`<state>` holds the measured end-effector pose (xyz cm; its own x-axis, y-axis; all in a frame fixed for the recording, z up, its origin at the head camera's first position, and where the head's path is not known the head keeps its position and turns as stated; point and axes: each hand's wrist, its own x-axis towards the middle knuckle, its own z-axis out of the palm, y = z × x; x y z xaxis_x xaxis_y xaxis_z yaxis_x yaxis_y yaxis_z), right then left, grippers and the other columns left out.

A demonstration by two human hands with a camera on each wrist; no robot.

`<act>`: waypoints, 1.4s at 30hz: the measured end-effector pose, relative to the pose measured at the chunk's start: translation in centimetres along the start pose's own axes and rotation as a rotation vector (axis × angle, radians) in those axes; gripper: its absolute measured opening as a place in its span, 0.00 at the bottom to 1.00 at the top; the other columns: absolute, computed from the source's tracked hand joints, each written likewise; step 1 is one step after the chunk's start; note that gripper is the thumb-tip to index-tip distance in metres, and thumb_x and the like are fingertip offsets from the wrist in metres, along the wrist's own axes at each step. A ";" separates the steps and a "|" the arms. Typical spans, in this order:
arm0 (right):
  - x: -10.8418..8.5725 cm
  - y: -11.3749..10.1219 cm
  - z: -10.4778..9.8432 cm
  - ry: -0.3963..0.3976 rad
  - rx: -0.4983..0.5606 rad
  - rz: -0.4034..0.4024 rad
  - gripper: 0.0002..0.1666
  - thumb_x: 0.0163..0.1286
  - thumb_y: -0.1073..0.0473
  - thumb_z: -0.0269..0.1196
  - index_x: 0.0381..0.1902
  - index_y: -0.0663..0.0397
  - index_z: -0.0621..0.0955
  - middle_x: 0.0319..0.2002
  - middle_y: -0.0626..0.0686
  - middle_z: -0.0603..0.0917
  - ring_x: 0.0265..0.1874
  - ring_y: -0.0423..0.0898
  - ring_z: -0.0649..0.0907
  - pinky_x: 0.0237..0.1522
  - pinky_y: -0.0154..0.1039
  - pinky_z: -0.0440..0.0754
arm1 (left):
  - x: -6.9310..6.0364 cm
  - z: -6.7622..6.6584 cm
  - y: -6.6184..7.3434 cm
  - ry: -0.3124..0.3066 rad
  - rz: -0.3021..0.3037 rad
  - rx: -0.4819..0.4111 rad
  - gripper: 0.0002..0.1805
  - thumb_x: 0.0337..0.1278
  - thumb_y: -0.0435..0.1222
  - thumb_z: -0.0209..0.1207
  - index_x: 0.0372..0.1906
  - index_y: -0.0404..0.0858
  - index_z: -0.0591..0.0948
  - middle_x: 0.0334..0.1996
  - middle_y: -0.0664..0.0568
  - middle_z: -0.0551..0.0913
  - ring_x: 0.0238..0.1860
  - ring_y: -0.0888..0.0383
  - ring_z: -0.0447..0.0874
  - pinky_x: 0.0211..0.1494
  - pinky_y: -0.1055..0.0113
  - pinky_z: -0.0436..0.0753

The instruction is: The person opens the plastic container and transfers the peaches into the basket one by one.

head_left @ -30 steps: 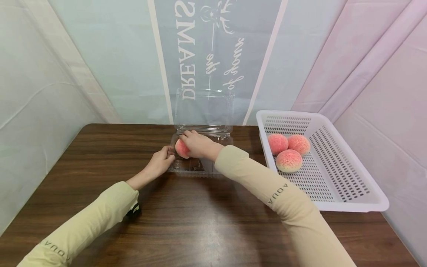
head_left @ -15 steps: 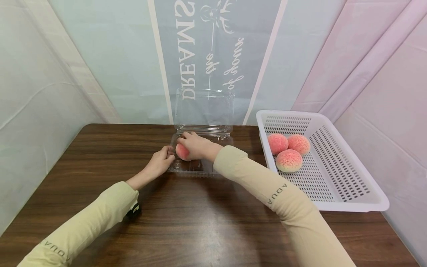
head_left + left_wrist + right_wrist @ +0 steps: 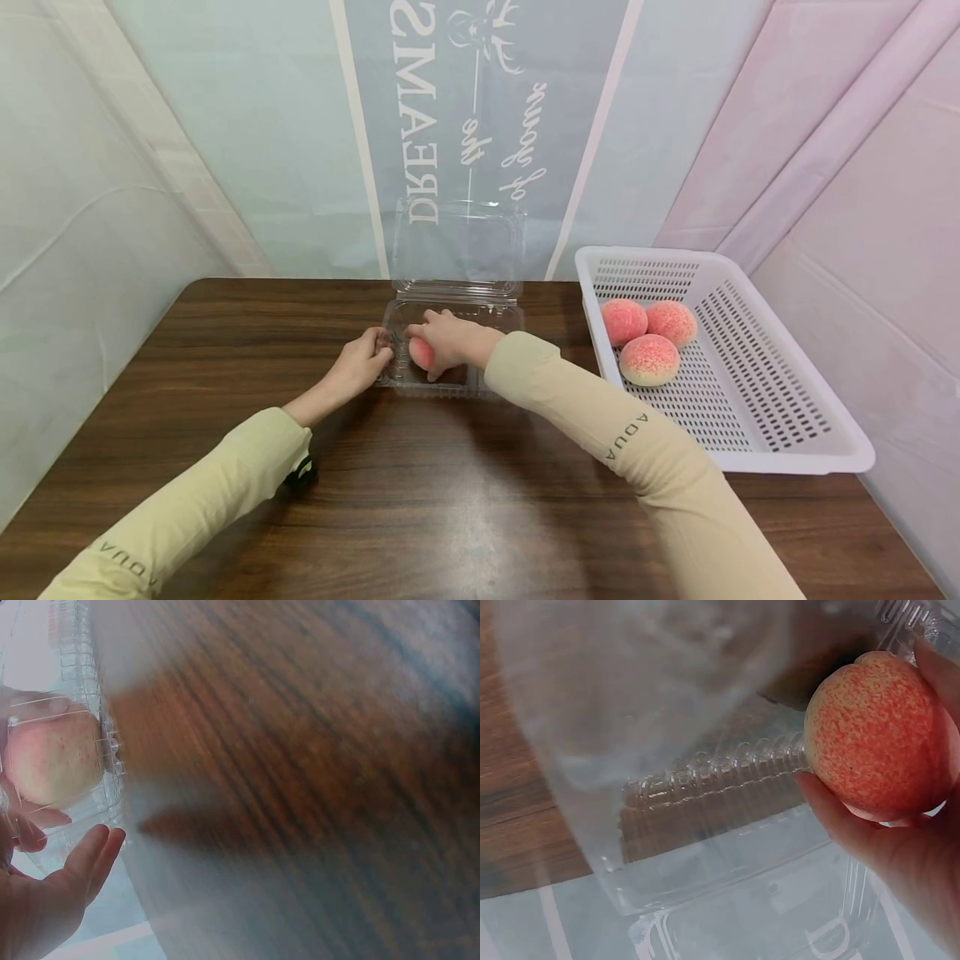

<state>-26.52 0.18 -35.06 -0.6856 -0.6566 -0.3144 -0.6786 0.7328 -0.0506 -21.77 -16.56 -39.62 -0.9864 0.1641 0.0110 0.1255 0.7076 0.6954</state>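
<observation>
My right hand (image 3: 453, 340) grips a pink peach (image 3: 422, 353) low in the left half of a clear plastic clamshell box (image 3: 486, 315). Seen from the right wrist, thumb and fingers curl round the speckled peach (image 3: 881, 739). My left hand (image 3: 358, 364) pinches the box's left edge between thumb and fingers. Through the clear wall in the left wrist view, the peach (image 3: 56, 761) shows beside that hand. The lid (image 3: 459, 250) stands raised at the back. Whether the peach touches the box floor is hard to tell.
On the right stands a white perforated plastic basket (image 3: 813, 367) with three more peaches (image 3: 649, 360) grouped at its left side. The brown wooden table (image 3: 450, 508) lies under everything. A printed cloth backdrop (image 3: 300, 167) hangs behind the box.
My right hand has shifted the peach slightly right and toward me inside the box. The left hand keeps its place on the box's edge.
</observation>
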 end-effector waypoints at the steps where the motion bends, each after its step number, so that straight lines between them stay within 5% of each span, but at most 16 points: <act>1: 0.0 0.1 0.1 -0.003 -0.002 0.001 0.48 0.48 0.47 0.70 0.66 0.41 0.63 0.56 0.55 0.66 0.53 0.55 0.68 0.46 0.48 0.74 | 0.0 0.0 0.0 0.002 -0.002 0.001 0.24 0.57 0.32 0.41 0.56 0.22 0.63 0.48 0.31 0.74 0.50 0.44 0.73 0.49 0.53 0.73; 21: -0.7 0.3 -0.1 0.059 -0.069 -0.072 0.44 0.49 0.51 0.69 0.64 0.47 0.65 0.53 0.56 0.69 0.48 0.53 0.71 0.49 0.42 0.72 | 0.1 0.1 0.0 0.003 0.006 -0.008 0.23 0.57 0.32 0.41 0.56 0.22 0.64 0.48 0.31 0.75 0.49 0.44 0.74 0.47 0.54 0.74; 31: -1.6 0.6 -0.6 0.079 -0.087 -0.060 0.44 0.46 0.53 0.71 0.63 0.41 0.67 0.53 0.54 0.68 0.51 0.52 0.68 0.41 0.44 0.78 | 0.0 0.1 0.2 0.000 0.002 -0.009 0.24 0.56 0.33 0.41 0.56 0.22 0.64 0.47 0.32 0.75 0.47 0.46 0.74 0.45 0.55 0.74; 42: -2.5 1.2 -1.0 0.117 -0.161 -0.107 0.46 0.45 0.54 0.72 0.63 0.39 0.66 0.55 0.53 0.67 0.52 0.51 0.67 0.46 0.47 0.75 | -0.1 0.1 0.1 -0.009 -0.006 -0.006 0.23 0.57 0.33 0.40 0.56 0.23 0.64 0.48 0.33 0.75 0.43 0.48 0.75 0.41 0.59 0.74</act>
<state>-25.86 2.51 -33.35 -0.6267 -0.7524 -0.2029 -0.7763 0.6257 0.0774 -21.67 -16.42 -39.61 -0.9861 0.1663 0.0007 0.1192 0.7041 0.7000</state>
